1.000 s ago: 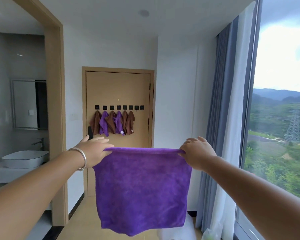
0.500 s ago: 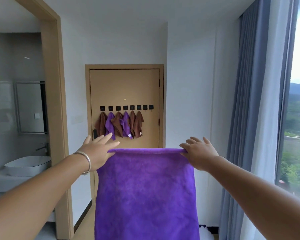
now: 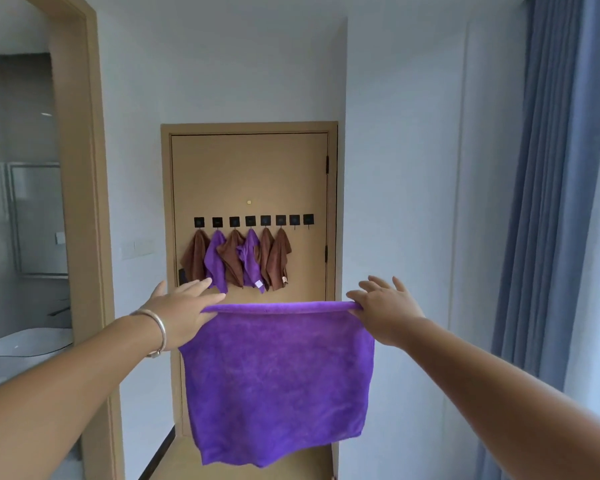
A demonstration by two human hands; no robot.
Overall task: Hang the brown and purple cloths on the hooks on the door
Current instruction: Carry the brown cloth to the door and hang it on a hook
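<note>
The view has swung left since a second ago, losing the window and centring the door. Both hands hold the purple cloth spread at arm's length: left hand and right hand each pinch a top corner, other fingers straight. Six cloths already hang from the hooks.

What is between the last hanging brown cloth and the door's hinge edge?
In the head view, two bare hooks and plain door panel lie right of the last brown cloth; nothing hangs there.

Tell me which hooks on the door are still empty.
The two rightmost hooks; the other six each carry a brown or purple cloth.
</note>
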